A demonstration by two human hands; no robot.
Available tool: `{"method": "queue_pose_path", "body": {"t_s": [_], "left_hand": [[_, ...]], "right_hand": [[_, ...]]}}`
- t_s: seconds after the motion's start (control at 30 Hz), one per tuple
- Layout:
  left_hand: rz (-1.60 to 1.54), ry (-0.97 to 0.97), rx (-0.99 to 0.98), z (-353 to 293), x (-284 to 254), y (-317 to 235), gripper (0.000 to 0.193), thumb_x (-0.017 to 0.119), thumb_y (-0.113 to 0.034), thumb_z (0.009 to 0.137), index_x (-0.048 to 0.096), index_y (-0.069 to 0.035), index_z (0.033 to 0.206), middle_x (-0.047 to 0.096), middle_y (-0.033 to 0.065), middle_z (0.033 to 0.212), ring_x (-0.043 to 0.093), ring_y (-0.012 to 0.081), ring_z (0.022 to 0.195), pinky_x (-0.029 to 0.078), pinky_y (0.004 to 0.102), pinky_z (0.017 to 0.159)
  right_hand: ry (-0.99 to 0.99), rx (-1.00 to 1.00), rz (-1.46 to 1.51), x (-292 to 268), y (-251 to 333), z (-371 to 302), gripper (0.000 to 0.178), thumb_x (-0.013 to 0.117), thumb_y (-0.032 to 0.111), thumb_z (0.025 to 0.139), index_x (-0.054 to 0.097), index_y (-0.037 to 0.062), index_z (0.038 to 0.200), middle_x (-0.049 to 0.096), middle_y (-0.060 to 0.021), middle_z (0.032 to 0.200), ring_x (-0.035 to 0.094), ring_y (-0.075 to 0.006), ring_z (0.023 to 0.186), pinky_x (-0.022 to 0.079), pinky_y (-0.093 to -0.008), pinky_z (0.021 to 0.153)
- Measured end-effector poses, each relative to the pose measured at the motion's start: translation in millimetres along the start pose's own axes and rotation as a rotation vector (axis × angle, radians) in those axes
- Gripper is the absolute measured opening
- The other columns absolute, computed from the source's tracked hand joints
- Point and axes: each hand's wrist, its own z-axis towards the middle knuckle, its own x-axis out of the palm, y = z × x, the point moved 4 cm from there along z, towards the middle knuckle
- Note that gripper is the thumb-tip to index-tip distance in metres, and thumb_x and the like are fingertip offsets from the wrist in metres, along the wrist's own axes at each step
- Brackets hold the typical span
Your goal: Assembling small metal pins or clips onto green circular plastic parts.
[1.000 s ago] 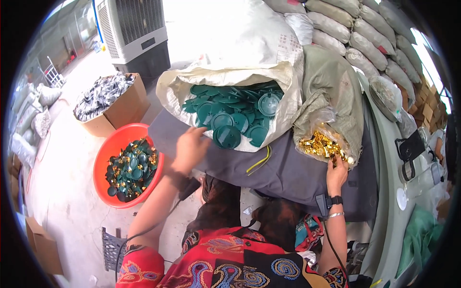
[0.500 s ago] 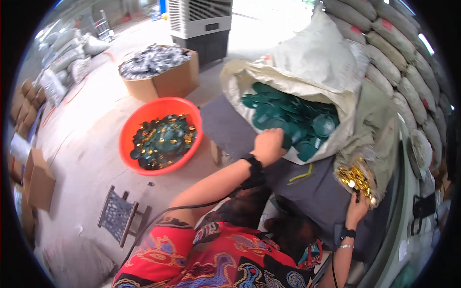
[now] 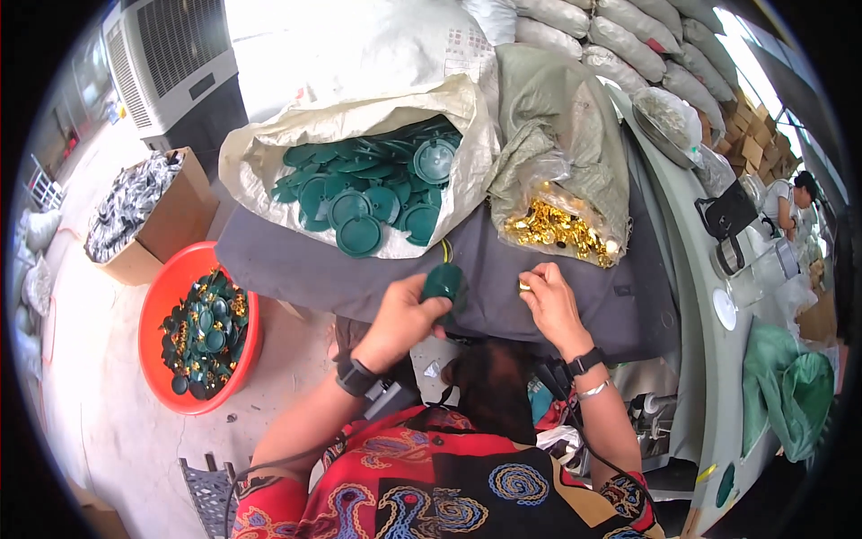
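Observation:
In front of my body, my left hand (image 3: 400, 316) grips a green round plastic disc (image 3: 442, 282) between thumb and fingers. To its right, my right hand (image 3: 555, 310) pinches a small shiny gold piece (image 3: 524, 287). The two hands are apart, over the near part of a grey cloth-covered table (image 3: 301, 269). Beyond my left hand lies an open white woven sack (image 3: 480, 135), full of loose green discs (image 3: 346, 202). Just past my right hand, an olive sack (image 3: 557, 108) lies with its mouth showing many gold pieces (image 3: 558, 226).
On the floor at left stands an orange-red basin (image 3: 151, 382) holding green discs and gold pieces. Behind it are a cardboard box (image 3: 175, 216) of silvery-grey pieces and an air cooler (image 3: 171, 54). Stacked sacks (image 3: 620, 40) rise at the back; a person (image 3: 786, 205) sits far right.
The view has turned to the right. My left hand has come back from the white sack with a green disc, and my right hand has left the olive sack's mouth with a gold piece.

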Motion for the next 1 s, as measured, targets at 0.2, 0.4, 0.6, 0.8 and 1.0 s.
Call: {"method": "queue_pose_path", "body": {"t_s": [0.2, 0.4, 0.6, 0.8, 1.0], "left_hand": [[0.074, 0.018, 0.065, -9.1, 30.7, -5.8, 0.016, 0.055, -0.004, 0.086, 0.059, 0.002, 0.101, 0.060, 0.0022, 0.076, 0.056, 0.0069, 0.054, 0.043, 0.0200, 0.046], [0.264, -0.049, 0.256, -12.5, 40.4, 2.4, 0.014, 0.059, -0.004, 0.079, 0.057, 0.005, 0.090, 0.060, 0.0146, 0.067, 0.059, 0.0208, 0.052, 0.047, 0.0349, 0.051], [0.561, -0.118, 0.494, -27.6, 46.7, -12.7, 0.013, 0.058, -0.001, 0.072, 0.051, 0.004, 0.081, 0.056, 0.0236, 0.069, 0.056, 0.0437, 0.067, 0.044, 0.0467, 0.056], [0.903, -0.050, 0.688, -41.9, 56.9, -20.1, 0.022, 0.060, 0.000, 0.068, 0.048, 0.003, 0.087, 0.052, 0.0179, 0.074, 0.056, 0.0377, 0.061, 0.045, 0.0461, 0.052], [1.022, 0.011, 0.780, -43.4, 54.7, -26.4, 0.023, 0.059, 0.003, 0.066, 0.049, 0.003, 0.087, 0.051, 0.0154, 0.075, 0.055, 0.0356, 0.059, 0.043, 0.0431, 0.049]], "right_hand": [[0.006, -0.070, 0.656, -35.5, 61.2, -0.2, 0.029, 0.064, 0.002, 0.081, 0.059, -0.0003, 0.109, 0.060, -0.0139, 0.099, 0.062, -0.0283, 0.087, 0.050, -0.0328, 0.076], [-0.012, -0.201, 0.492, -43.2, 83.8, -6.7, 0.036, 0.066, -0.001, 0.076, 0.057, -0.0007, 0.112, 0.057, -0.0157, 0.098, 0.061, -0.0310, 0.083, 0.051, -0.0349, 0.070], [0.008, -0.334, 0.260, -47.3, 96.5, -7.8, 0.040, 0.068, 0.003, 0.076, 0.052, -0.0016, 0.113, 0.054, -0.0153, 0.098, 0.060, -0.0334, 0.078, 0.050, -0.0399, 0.065], [0.157, -0.146, 0.587, -43.5, 90.1, -5.1, 0.020, 0.063, 0.001, 0.080, 0.059, -0.0047, 0.098, 0.058, -0.0134, 0.081, 0.061, -0.0325, 0.070, 0.049, -0.0343, 0.060], [0.398, 0.383, 1.163, -18.4, 81.0, -13.3, 0.013, 0.059, 0.003, 0.085, 0.060, -0.0044, 0.095, 0.063, -0.0130, 0.075, 0.063, -0.0245, 0.062, 0.049, -0.0322, 0.057]]}}
